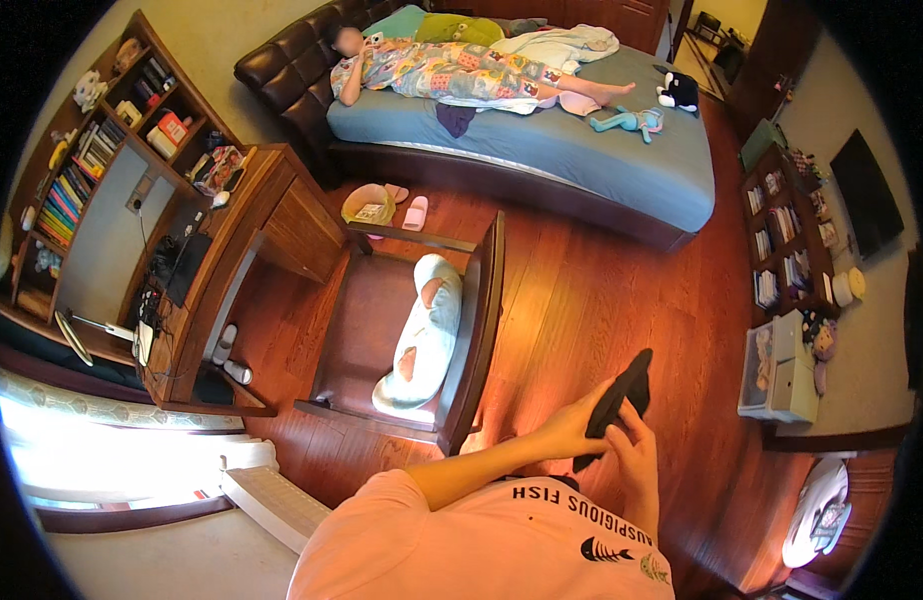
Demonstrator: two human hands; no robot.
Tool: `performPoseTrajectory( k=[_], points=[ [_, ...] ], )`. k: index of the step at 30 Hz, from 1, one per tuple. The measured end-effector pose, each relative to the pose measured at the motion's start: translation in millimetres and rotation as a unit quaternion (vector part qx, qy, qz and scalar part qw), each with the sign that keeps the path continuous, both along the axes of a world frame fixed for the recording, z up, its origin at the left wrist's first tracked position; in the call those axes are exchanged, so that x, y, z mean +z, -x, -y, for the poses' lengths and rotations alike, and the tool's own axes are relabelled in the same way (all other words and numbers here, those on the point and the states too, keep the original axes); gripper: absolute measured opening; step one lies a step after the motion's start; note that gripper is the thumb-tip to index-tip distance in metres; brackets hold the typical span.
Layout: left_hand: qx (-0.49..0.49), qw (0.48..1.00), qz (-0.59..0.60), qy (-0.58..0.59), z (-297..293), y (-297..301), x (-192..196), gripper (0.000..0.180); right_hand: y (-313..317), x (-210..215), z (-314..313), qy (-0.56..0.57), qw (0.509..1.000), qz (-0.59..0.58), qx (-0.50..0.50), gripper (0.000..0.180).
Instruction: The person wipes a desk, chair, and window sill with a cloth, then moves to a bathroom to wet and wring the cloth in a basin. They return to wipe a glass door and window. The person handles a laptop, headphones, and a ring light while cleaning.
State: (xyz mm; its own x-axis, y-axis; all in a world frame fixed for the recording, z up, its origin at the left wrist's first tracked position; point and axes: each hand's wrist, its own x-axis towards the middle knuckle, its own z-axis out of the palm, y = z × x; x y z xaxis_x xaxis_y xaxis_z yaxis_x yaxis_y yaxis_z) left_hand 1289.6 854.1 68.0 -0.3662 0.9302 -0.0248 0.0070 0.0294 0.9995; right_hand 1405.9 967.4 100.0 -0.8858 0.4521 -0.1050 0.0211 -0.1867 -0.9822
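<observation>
In front of my chest, both hands are on a black sock, a dark, limp piece of cloth. My left hand grips it from the left, its fingers partly hidden behind the fabric. Against its lower right side my right hand is closed, with fingers bent onto the cloth. One end of the sock points up and away from me, and a darker bit hangs below my fingers.
A brown chair holding a pale plush cushion stands ahead left, beside a wooden desk. Farther off, a person lies on a blue bed. White drawers and a bookshelf line the right wall. Pink slippers lie on the floor.
</observation>
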Motion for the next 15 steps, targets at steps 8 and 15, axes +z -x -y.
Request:
performPoseTrajectory(
  k=[8, 15],
  points=[
    [0.263, 0.812, 0.509, 0.111, -63.4, 93.8, -28.8, 0.05, 92.0, -1.4, -134.1, -0.249, 0.957, 0.035, 0.146, 0.071],
    [0.305, 0.915, 0.262, 0.04, -132.0, 128.9, 0.0, 0.062, 208.3, -50.7, -180.3, -0.204, 0.929, 0.012, 0.309, 0.068]
  ],
)
